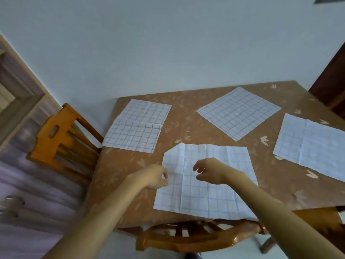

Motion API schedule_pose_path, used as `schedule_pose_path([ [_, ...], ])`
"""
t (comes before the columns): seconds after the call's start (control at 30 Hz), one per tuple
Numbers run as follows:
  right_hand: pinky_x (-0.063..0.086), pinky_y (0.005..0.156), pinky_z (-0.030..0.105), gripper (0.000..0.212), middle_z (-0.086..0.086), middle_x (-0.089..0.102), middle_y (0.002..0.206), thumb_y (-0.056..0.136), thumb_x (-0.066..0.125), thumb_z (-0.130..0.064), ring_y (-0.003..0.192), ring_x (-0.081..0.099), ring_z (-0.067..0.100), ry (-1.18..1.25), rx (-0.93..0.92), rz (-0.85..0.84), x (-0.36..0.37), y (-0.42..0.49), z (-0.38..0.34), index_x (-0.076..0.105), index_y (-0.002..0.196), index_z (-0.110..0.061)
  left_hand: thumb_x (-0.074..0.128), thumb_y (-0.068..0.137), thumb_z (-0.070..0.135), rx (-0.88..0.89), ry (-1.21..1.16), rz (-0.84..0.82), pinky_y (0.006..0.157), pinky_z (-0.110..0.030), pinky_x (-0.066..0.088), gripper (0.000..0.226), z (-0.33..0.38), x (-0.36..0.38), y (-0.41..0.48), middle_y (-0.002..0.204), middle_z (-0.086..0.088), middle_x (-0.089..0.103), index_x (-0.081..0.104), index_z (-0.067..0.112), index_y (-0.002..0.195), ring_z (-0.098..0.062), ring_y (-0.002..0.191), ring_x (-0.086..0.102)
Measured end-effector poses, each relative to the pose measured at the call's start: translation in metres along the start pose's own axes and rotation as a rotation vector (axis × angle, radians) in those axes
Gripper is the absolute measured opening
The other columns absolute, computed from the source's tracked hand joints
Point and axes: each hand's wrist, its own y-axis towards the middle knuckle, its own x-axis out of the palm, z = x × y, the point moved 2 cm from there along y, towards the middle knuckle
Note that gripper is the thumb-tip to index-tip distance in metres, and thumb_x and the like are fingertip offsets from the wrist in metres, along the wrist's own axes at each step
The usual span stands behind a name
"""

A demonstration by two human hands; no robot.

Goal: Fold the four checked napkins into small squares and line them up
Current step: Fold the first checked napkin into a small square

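Four white checked napkins lie unfolded on the brown table [179, 116]. The nearest napkin [209, 195] lies flat in front of me, creased, with its far left corner turned under. My left hand [155, 177] hovers at this napkin's left edge, fingers loosely curled, and no cloth is lifted. Above the napkin's middle my right hand [209, 171] hangs with loosely curled fingers, holding nothing. A second napkin [138, 126] lies at the far left, a third napkin [239, 113] at the far middle, turned like a diamond. The fourth napkin [313, 144] lies at the right.
A wooden chair [63, 139] stands at the table's left side. Another chair's back [196, 238] is just under the near table edge. A wall runs close behind the table. A dark door [332, 79] is at the right.
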Motion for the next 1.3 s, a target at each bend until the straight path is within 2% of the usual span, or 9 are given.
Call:
schedule_pose_path([
  [0.13,0.05,0.098,0.032,0.039,0.003,0.063,0.128,0.094,0.062,-0.027,0.112,0.061,0.018,0.059,0.032,-0.021,0.008,0.024,0.032,0.058,0.132,-0.019,0.055,0.097,0.04,0.03,-0.057,-0.016,0.091,-0.039,0.055,0.031,0.006,0.008,0.038,0.121,-0.002,0.066,0.062,0.022,0.122,-0.018,0.102,0.065],
  [0.37,0.044,0.106,0.035,0.047,0.004,0.053,0.139,0.095,0.062,-0.029,0.126,0.051,0.02,0.187,0.155,-0.002,0.044,0.035,0.084,0.05,0.139,-0.022,0.052,0.099,0.04,0.111,-0.088,0.005,0.101,-0.037,0.047,0.043,0.017,0.05,0.093,0.144,-0.001,0.051,0.05,0.023,0.139,-0.02,0.123,0.054],
  [0.57,0.038,0.11,0.038,0.051,0.006,0.045,0.147,0.095,0.061,-0.035,0.133,0.043,0.024,0.212,0.302,0.034,0.087,0.022,0.13,0.047,0.142,-0.021,0.051,0.1,0.041,0.234,0.046,0.023,0.117,-0.041,0.029,0.067,0.027,0.093,0.123,0.165,-0.003,0.012,0.02,0.022,0.156,-0.026,0.15,0.014],
  [0.73,0.018,0.119,0.05,0.061,0.017,0.014,0.16,0.093,0.062,-0.034,0.149,0.011,0.035,0.183,0.634,0.157,0.106,0.004,0.173,0.036,0.147,-0.02,0.051,0.099,0.044,0.245,0.169,-0.016,0.122,-0.047,0.012,0.083,0.024,0.131,0.135,0.164,-0.003,-0.017,-0.004,0.024,0.158,-0.029,0.152,-0.009],
  [0.87,0.041,0.103,0.049,0.065,0.026,0.023,0.149,0.09,0.066,-0.028,0.132,0.035,0.044,0.427,0.958,0.263,0.105,-0.018,0.214,0.033,0.141,-0.004,0.056,0.093,0.049,0.198,0.185,-0.017,0.122,-0.053,0.009,0.094,0.01,0.148,0.146,0.162,-0.005,-0.024,-0.009,0.025,0.156,-0.029,0.151,-0.015],
  [1.0,0.048,0.092,0.046,0.073,0.028,0.027,0.144,0.089,0.069,-0.031,0.115,0.052,0.045,0.508,1.067,0.294,0.107,-0.029,0.228,0.03,0.142,0.002,0.055,0.093,0.051,0.208,0.222,0.005,0.12,-0.052,0.009,0.093,0.008,0.145,0.154,0.162,-0.005,-0.024,-0.007,0.023,0.156,-0.03,0.151,-0.016],
  [1.1,0.051,0.09,0.044,0.071,0.024,0.05,0.127,0.086,0.071,-0.034,0.109,0.057,0.04,0.572,1.081,0.325,0.111,-0.031,0.232,0.037,0.136,0.002,0.052,0.095,0.05,0.209,0.231,0.012,0.121,-0.05,0.008,0.09,0.011,0.137,0.16,0.162,-0.006,-0.024,-0.006,0.021,0.157,-0.03,0.151,-0.015],
  [1.2,0.057,0.065,0.039,0.059,0.012,0.064,0.097,0.086,0.071,-0.023,0.08,0.066,0.028,0.741,1.045,0.378,0.114,-0.031,0.229,0.042,0.133,-0.002,0.048,0.097,0.051,0.217,0.238,0.019,0.121,-0.047,0.006,0.086,0.013,0.13,0.167,0.163,-0.008,-0.022,-0.005,0.019,0.158,-0.03,0.151,-0.015],
  [1.3,0.057,0.067,0.036,0.07,0.016,0.06,0.121,0.089,0.068,-0.015,0.085,0.066,0.026,0.854,0.913,0.421,0.108,-0.027,0.214,0.029,0.146,-0.01,0.043,0.098,0.053,0.229,0.218,0.046,0.122,-0.045,0.006,0.083,0.021,0.122,0.167,0.164,-0.009,-0.018,-0.004,0.019,0.158,-0.03,0.152,-0.012],
])
